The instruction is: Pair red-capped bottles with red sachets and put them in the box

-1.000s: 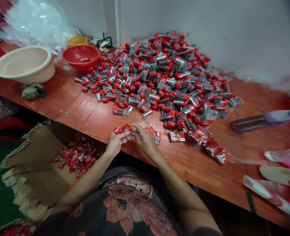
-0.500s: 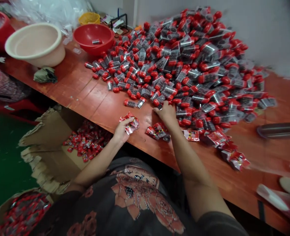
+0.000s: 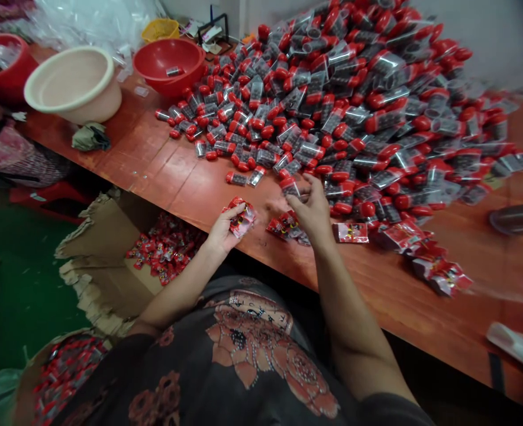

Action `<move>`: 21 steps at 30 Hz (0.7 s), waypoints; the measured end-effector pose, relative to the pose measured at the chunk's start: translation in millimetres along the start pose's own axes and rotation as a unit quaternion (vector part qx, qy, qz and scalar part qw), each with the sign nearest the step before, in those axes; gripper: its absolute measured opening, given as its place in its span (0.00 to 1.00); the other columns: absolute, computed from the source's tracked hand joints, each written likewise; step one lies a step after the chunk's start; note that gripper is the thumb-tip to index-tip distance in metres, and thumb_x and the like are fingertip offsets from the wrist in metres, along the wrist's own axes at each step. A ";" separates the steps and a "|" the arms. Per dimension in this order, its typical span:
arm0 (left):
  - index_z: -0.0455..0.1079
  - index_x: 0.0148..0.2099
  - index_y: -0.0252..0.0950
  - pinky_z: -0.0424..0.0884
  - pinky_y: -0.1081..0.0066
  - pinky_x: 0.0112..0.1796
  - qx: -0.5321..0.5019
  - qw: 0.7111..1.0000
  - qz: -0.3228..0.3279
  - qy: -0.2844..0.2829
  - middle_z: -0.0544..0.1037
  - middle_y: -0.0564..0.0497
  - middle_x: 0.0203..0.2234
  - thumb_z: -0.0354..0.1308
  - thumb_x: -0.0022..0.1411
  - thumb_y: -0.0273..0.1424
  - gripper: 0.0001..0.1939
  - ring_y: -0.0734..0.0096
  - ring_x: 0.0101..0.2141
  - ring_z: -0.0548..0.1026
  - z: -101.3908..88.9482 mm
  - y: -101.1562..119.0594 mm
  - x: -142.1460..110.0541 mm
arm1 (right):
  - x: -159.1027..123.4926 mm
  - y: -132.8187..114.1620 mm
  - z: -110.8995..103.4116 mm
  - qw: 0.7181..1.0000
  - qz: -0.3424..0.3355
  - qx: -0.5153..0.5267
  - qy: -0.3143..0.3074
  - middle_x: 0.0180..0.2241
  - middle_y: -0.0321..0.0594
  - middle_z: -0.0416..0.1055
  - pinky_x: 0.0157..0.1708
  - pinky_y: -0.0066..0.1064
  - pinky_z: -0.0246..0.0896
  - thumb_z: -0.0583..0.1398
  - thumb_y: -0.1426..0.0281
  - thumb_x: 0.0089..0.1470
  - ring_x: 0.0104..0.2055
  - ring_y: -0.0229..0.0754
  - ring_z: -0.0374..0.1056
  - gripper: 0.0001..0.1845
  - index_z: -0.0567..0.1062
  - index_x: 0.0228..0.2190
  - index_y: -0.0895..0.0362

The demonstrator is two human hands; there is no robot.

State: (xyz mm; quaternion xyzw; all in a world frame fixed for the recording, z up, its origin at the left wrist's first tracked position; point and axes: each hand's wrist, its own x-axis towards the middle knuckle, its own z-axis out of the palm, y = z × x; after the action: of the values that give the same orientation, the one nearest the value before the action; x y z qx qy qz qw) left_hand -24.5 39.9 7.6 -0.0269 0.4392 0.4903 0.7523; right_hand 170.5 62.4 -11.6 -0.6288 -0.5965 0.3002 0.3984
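My left hand (image 3: 228,229) holds a crumpled red foil packet (image 3: 242,219) just over the table's edge. My right hand (image 3: 312,213) is raised with its fingers apart, close to a clear plastic tube with a red cap (image 3: 290,187) at the front of a large heap of such tubes (image 3: 368,106). I cannot tell whether the fingertips touch that tube. Loose red printed packets (image 3: 283,228) lie on the table under my right hand, and more (image 3: 439,275) lie further right.
The red-brown wooden table (image 3: 168,183) bears a red bowl (image 3: 168,65), a beige basin (image 3: 73,86) and a crumpled cloth (image 3: 90,137). Below its edge stands a torn cardboard box (image 3: 106,248) holding red packets (image 3: 166,248). A metal flask (image 3: 519,219) lies at right.
My right hand has moved away from my left, out to the edge of the tube heap. My left hand still has the packet. The view has swung, shifting the table down and right.
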 end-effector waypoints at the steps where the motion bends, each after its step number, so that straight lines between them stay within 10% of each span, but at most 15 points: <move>1: 0.71 0.30 0.31 0.77 0.64 0.38 -0.003 1.000 0.002 -0.002 0.79 0.49 0.24 0.60 0.55 0.21 0.03 0.70 0.27 0.78 0.3 -0.3 -0.2 | -17.1 -6.9 -0.7 0.997 0.013 0.075 -0.022 0.41 0.42 0.71 0.40 0.42 0.67 0.58 0.64 0.54 0.39 0.46 0.69 0.29 0.61 0.58 0.49; 7: 0.71 0.30 0.31 0.76 0.70 0.35 -0.007 1.000 0.016 -0.005 0.78 0.51 0.23 0.60 0.54 0.20 0.03 0.74 0.24 0.77 8.0 -9.8 3.7 | -90.0 -33.1 4.1 0.982 0.010 0.179 -0.067 0.48 0.41 0.70 0.46 0.44 0.66 0.59 0.64 0.56 0.46 0.45 0.68 0.22 0.70 0.53 0.45; 21: 0.73 0.31 0.30 0.73 0.76 0.32 0.035 0.995 0.081 -0.038 0.79 0.52 0.24 0.63 0.51 0.20 0.03 0.77 0.25 0.76 20.6 -26.8 -12.7 | -100.7 -31.9 11.9 0.985 -0.001 0.171 -0.005 0.44 0.40 0.70 0.45 0.41 0.66 0.60 0.66 0.56 0.44 0.43 0.68 0.21 0.71 0.52 0.45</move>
State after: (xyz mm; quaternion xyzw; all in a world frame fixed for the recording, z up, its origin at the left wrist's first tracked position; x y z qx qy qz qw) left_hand 7.2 26.7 18.5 0.0534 0.4283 0.5344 0.7267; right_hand 133.1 -36.4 -0.1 -0.5490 -0.5392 0.4005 0.4974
